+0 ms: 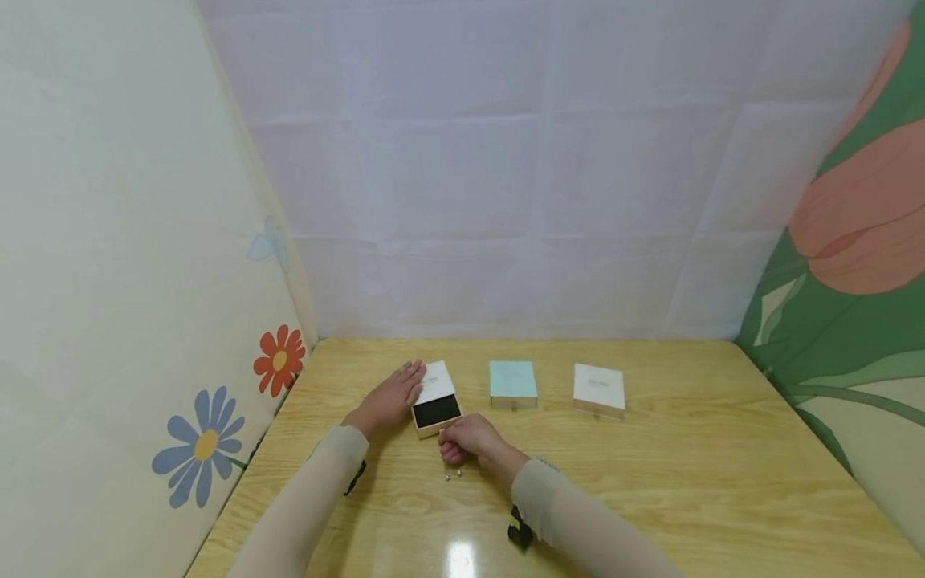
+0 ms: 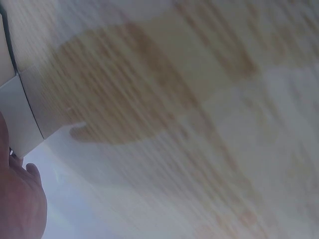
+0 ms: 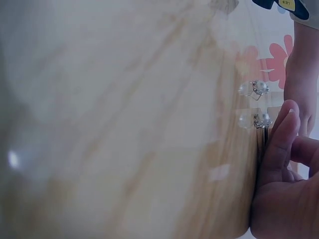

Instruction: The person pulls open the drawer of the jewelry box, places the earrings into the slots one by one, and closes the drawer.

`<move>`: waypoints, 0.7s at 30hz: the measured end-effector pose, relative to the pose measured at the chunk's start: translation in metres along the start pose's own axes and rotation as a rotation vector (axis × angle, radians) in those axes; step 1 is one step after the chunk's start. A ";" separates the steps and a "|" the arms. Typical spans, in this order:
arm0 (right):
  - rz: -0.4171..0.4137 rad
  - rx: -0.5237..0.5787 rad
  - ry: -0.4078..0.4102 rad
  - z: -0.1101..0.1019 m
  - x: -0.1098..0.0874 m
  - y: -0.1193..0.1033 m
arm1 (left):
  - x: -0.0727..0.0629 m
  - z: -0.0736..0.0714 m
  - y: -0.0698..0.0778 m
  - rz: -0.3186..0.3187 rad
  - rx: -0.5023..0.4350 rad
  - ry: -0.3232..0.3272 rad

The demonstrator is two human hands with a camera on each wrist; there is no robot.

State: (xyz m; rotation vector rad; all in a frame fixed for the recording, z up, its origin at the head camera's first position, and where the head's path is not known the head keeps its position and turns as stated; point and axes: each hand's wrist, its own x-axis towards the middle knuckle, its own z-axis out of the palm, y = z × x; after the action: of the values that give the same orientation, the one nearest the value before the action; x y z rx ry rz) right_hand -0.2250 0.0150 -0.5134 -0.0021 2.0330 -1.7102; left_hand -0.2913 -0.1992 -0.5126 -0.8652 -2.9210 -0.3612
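Note:
A white drawer-style gift box [image 1: 438,383] sits at the table's left, its drawer [image 1: 429,431] pulled partway out toward me, with a black lining [image 1: 436,410] showing. My left hand [image 1: 393,399] lies along the box's left side, with straight fingers resting on its white top. At the drawer's front right corner, my right hand [image 1: 470,437] has curled fingers and pinches the drawer's front; the fingertips' exact hold is hidden. Just in front of that hand lie two small pearl earrings, one earring [image 3: 260,87] beside another earring [image 3: 262,120] in the right wrist view.
A light blue box [image 1: 513,380] and a second white box [image 1: 599,388] stand to the right on the wooden table [image 1: 694,482]. A white cloth [image 1: 535,177] hangs behind the table, with flower-printed panels on both sides.

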 end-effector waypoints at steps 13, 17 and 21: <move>-0.011 0.000 0.002 0.000 -0.001 0.002 | 0.001 0.001 -0.002 -0.011 0.040 -0.021; -0.015 0.005 0.000 0.000 -0.001 0.003 | 0.002 0.004 -0.004 -0.019 0.036 -0.035; -0.016 0.007 0.001 0.000 -0.001 0.003 | 0.002 0.004 -0.005 -0.015 0.030 -0.022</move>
State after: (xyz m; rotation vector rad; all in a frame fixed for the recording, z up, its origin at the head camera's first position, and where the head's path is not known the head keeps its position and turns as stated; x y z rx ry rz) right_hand -0.2232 0.0163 -0.5162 -0.0152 2.0326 -1.7271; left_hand -0.2953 -0.2011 -0.5176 -0.8494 -2.9468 -0.3097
